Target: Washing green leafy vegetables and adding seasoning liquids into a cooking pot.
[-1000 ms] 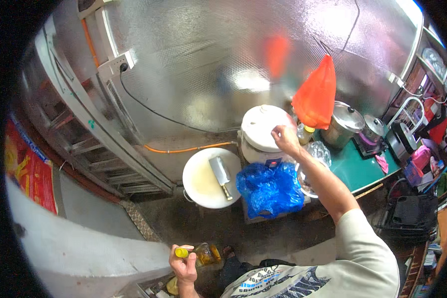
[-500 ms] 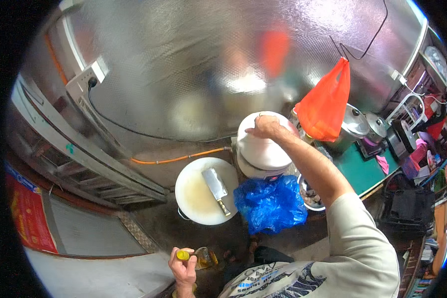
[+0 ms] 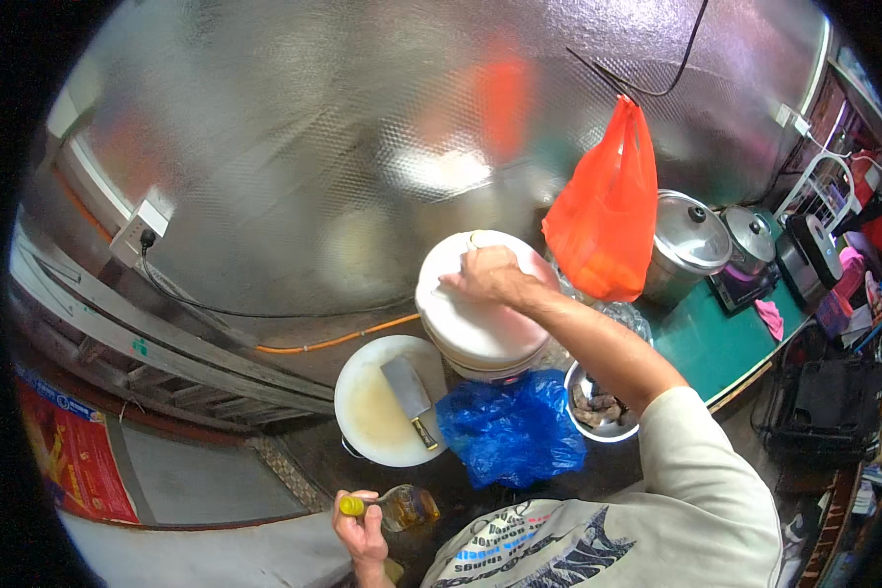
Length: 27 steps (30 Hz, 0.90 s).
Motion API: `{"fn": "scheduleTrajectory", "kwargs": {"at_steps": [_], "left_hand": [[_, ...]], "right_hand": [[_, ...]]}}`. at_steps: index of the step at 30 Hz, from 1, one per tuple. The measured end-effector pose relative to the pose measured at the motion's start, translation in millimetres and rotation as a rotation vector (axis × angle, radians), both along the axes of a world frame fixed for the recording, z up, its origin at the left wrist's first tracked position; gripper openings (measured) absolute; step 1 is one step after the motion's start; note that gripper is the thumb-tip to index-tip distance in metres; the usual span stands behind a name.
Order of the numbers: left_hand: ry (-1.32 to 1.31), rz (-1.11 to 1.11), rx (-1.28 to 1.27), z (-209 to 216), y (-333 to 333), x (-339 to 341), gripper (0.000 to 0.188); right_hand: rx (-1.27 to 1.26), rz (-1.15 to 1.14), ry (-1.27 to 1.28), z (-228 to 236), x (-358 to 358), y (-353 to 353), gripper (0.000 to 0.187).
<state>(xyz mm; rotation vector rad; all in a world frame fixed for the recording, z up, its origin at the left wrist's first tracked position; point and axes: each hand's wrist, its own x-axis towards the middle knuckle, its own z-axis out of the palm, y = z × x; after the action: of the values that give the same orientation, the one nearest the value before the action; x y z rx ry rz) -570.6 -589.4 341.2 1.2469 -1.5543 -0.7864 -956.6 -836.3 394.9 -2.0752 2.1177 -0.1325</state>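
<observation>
From the head view I see my right hand (image 3: pixel 488 277) stretched out over the white lidded bucket (image 3: pixel 475 318), fingers curled and pressed on the far part of its lid; the grip rests on the lid's top, and I cannot tell whether it pinches anything there. The bucket stands at the middle of the picture against the shiny metal wall (image 3: pixel 363 147).

My left hand (image 3: pixel 361 529) sits low in the frame, its grip wrapped round the neck of a small bottle (image 3: pixel 394 507) with a yellow cap and amber liquid, which lies nearly level and points right.

Just left of the bucket lies a round white cutting board (image 3: pixel 374 416) with a cleaver (image 3: pixel 410 389) flat on it, handle toward me. A crumpled blue plastic bag (image 3: pixel 513 431) lies in front of the bucket, touching the board's right edge. Beside it on the right is a white bowl (image 3: pixel 598 412) holding dark pieces of food, partly hidden by my forearm.

An orange plastic bag (image 3: pixel 608 216) hangs just right of the bucket. Farther right, two steel pots with lids (image 3: pixel 691 240) stand on the green desk (image 3: pixel 701 338). An orange hose (image 3: pixel 338 339) runs along the wall behind the board.
</observation>
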Motion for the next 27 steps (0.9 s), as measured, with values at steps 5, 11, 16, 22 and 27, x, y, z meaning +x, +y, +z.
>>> {"fn": "scheduleTrajectory", "kwargs": {"at_steps": [5, 11, 16, 22, 27], "left_hand": [[-0.082, -0.091, -0.034, 8, -19, -26, 0.028], [-0.111, -0.189, -0.078, 13, -34, -46, 0.017], [-0.090, -0.201, -0.045, 16, -37, -60, 0.015], [-0.095, -0.224, -0.071, 16, -43, -69, 0.023], [-0.061, -0.248, -0.056, 17, -50, -74, 0.024]], "right_hand": [[-0.291, -0.185, -0.383, 37, -55, 32, 0.059], [-0.466, -0.230, -0.769, 39, -122, 48, 0.052], [-0.388, -0.420, -0.926, 49, -165, 61, 0.050], [-0.352, -0.431, -1.239, 57, -202, 86, 0.059], [-0.474, -0.431, -1.228, 87, -194, 121, 0.067]]}}
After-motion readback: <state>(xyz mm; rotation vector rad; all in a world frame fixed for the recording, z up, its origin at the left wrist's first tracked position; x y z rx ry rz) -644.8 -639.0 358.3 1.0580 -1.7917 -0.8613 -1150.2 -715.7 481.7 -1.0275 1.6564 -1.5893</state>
